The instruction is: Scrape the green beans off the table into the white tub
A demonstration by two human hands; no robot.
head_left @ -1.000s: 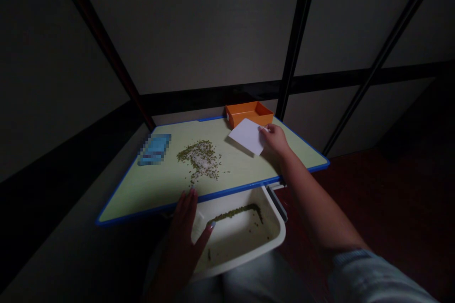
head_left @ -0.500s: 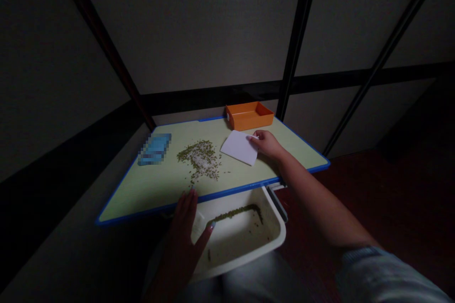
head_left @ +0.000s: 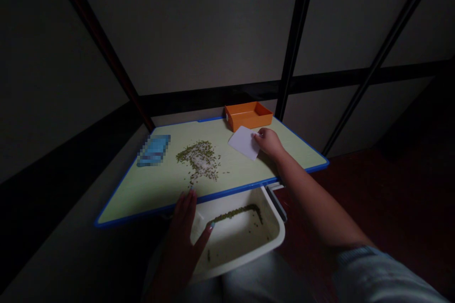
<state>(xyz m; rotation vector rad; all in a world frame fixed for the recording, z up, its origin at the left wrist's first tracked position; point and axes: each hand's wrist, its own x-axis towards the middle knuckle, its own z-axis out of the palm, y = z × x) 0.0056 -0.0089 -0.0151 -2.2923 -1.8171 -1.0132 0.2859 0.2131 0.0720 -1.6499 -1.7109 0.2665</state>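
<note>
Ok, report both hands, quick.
Left hand: open, spread at the left side of the white tub.
Right hand: closed, holding a white card.

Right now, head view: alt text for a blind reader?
A right hand holds a white card right of scattered green and pale bits on a blue-edged table. The left hand is at the near edge, by a white tub with green specks; an orange tray stands behind, a pixelated blue item at left.
</note>
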